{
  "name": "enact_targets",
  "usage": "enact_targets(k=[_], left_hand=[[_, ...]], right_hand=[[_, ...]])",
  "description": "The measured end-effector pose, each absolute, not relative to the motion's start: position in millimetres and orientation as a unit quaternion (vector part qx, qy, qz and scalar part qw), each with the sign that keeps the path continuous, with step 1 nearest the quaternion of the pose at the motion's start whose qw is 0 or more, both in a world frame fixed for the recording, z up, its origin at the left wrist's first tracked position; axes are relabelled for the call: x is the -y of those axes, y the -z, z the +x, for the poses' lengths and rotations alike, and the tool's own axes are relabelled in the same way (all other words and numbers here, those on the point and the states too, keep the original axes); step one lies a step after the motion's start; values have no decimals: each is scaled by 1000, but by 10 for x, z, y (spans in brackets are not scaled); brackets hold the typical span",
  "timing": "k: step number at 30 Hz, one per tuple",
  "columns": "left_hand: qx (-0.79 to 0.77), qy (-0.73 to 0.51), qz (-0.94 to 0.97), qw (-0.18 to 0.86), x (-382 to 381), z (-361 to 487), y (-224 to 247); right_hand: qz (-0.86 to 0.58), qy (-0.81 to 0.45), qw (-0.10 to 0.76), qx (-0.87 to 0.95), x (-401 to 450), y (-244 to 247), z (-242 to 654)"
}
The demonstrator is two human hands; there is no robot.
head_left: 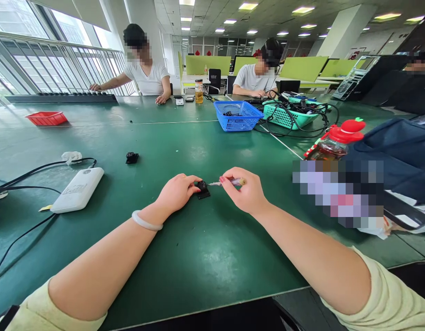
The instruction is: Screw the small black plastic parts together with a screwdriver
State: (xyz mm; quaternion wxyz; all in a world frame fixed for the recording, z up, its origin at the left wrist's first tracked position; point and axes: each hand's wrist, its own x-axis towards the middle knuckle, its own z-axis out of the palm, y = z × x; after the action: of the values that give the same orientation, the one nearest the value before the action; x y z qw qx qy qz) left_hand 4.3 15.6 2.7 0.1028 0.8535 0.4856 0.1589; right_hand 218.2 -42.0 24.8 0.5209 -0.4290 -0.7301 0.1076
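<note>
My left hand (178,192) pinches a small black part (203,189) and steadies it on the green tabletop; its exact kind is too small to make out. In my right hand (245,191) is a slim screwdriver (236,182) with a pale, see-through handle. It lies nearly level, and its thin shaft points left, with the tip at or very near the black part's right side. Whether the tip touches cannot be made out. Another small black piece (131,157) sits apart, farther off to the left.
To the left are a white power bank (77,190) with black cables and a red tray (47,118). A blue basket (238,116) and a green basket (295,115) with cables stand ahead. A red-lidded bottle (336,140) and dark bag (399,156) are right. Two people sit across.
</note>
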Motion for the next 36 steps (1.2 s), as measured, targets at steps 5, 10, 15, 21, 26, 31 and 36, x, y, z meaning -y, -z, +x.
enact_targets(k=[5,10,15,21,26,31,36], left_hand=[[-477,-163,857,100,-164,33,-12],[-482,-167,853,111,-147,38,-32],[-477,-170,855,115,-151,34,-35],[-492,-179,846,101,-158,32,-33],[-492,-177,847,93,-159,31,-27],[-491,-176,847,100,-148,38,-34],[-493,-162,845,126,-147,47,-48]], right_hand=[[-416,-110,528,732,425,-244,2184],[-421,-132,502,744,423,-260,2178],[-397,-129,471,777,423,-258,2180],[-394,-123,461,785,435,-244,2193],[-404,-150,502,750,439,-245,2195],[-389,-121,441,800,428,-236,2177],[-346,-98,341,869,448,-232,2152]])
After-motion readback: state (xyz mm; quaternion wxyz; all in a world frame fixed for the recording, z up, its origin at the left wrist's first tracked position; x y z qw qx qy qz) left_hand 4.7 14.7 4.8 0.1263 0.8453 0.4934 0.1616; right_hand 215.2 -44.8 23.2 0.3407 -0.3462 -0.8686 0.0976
